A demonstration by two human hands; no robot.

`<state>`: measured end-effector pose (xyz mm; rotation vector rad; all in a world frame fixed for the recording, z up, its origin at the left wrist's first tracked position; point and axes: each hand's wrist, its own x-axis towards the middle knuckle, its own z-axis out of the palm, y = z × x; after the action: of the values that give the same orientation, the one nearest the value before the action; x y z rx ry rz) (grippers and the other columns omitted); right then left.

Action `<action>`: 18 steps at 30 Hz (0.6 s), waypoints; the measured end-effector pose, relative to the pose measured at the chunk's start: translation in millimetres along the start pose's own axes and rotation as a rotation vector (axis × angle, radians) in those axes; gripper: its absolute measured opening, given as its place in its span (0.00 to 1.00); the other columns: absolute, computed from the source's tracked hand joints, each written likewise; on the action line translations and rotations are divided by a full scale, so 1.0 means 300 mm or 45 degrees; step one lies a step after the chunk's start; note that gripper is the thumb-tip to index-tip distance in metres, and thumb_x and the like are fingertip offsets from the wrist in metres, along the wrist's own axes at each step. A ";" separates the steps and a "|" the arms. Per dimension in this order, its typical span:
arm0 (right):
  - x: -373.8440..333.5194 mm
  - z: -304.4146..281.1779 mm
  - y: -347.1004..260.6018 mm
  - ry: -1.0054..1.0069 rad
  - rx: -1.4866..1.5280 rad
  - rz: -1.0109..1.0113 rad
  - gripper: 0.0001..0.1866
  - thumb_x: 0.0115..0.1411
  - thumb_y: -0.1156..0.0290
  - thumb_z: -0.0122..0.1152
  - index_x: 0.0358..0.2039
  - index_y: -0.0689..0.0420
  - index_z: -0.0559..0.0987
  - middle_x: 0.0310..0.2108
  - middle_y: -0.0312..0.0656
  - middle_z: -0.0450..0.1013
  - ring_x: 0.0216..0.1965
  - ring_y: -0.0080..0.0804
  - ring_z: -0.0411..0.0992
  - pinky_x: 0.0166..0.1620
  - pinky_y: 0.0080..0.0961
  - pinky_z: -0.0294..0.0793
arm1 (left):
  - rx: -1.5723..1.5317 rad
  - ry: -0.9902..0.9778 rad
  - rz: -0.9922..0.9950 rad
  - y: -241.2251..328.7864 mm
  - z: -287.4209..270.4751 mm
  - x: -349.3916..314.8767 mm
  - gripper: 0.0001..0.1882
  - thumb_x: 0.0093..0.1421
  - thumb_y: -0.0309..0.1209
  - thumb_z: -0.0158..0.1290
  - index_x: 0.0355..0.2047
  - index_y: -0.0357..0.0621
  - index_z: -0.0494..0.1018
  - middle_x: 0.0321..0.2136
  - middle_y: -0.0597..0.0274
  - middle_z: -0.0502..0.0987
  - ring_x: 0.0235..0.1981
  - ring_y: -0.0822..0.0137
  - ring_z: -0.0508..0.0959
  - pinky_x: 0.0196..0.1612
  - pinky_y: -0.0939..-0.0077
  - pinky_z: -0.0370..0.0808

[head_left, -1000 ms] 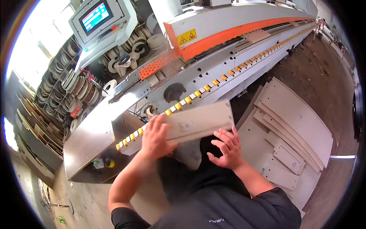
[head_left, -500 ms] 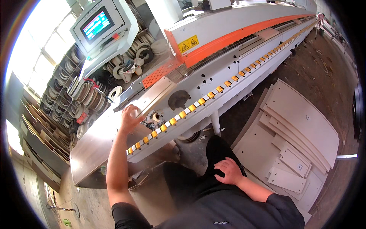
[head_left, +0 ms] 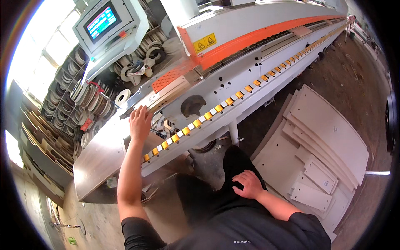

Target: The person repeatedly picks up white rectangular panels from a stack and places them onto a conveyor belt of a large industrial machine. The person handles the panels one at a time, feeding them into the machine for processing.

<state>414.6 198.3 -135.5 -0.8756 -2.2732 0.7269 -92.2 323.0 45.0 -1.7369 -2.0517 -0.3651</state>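
Observation:
My left hand reaches forward with its fingers stretched out, lying at the near end of a narrow pale board. The board lies lengthwise on the infeed of a long white and orange machine, beside a perforated orange plate. Whether the fingertips press on the board's end I cannot tell. My right hand rests on my dark-trousered thigh, fingers slightly bent and apart, with nothing in it.
A rail of yellow and white rollers runs along the machine's near side. Stacked pale panels lie at the right. A brown tabletop stands at the left, below a control screen and racks of edging rolls.
The board has slid forward along the machine, away from me. My left hand's fingers have straightened from a curled hold at its end. My right hand stays on my thigh.

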 end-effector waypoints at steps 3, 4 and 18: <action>-0.001 -0.002 0.003 0.011 0.028 0.023 0.15 0.53 0.60 0.71 0.39 0.50 0.81 0.43 0.34 0.81 0.49 0.38 0.77 0.64 0.46 0.69 | 0.332 -0.063 0.194 -0.001 -0.073 -0.085 0.30 0.67 0.48 0.56 0.67 0.57 0.68 0.68 0.60 0.67 0.64 0.51 0.69 0.64 0.52 0.67; 0.002 -0.003 0.006 0.015 0.014 0.028 0.14 0.53 0.60 0.71 0.39 0.50 0.81 0.43 0.34 0.81 0.49 0.38 0.77 0.63 0.46 0.69 | 0.350 -0.129 0.193 0.013 -0.090 -0.087 0.30 0.67 0.48 0.56 0.67 0.57 0.68 0.68 0.60 0.66 0.64 0.51 0.69 0.64 0.53 0.67; 0.028 0.019 0.019 0.031 0.014 -0.041 0.13 0.52 0.61 0.71 0.38 0.50 0.82 0.41 0.34 0.81 0.47 0.38 0.77 0.60 0.42 0.70 | 0.310 -0.203 0.309 0.147 -0.024 0.000 0.36 0.65 0.49 0.57 0.68 0.43 0.65 0.67 0.47 0.63 0.57 0.47 0.72 0.62 0.56 0.71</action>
<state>407.9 206.5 -140.4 -0.8366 -2.2547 0.7101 -47.9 327.7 48.0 -1.8815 -1.8676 0.0969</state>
